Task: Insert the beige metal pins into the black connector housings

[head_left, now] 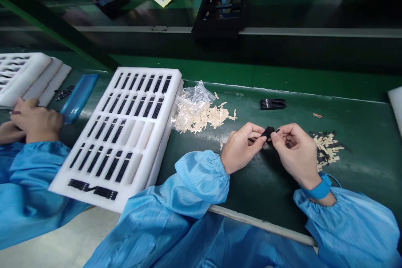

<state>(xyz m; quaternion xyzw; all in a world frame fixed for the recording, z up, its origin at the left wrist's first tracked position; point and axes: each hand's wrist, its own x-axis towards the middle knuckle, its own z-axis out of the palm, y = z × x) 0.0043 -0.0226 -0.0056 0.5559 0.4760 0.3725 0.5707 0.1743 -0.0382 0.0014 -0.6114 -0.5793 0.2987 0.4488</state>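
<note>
1. My left hand [241, 148] pinches a small black part [268, 132] between thumb and forefinger, above the green workbench [276, 201].
2. My right hand [297, 155] closes its fingertips on the part's other end.
3. Near my hands: a clear plastic bag [196, 100] with beige strips [201, 118], left; mixed black-and-beige pieces [326, 148], right.
4. Far left: a white foam tray [150, 144] holding rows of black strips [125, 111], beside a co-worker's hand [36, 119].

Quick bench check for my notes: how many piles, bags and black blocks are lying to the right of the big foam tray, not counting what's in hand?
Loose piles of beige strips: 2
Clear plastic bag: 1
Black ribbed block: 1
Total: 4
</note>
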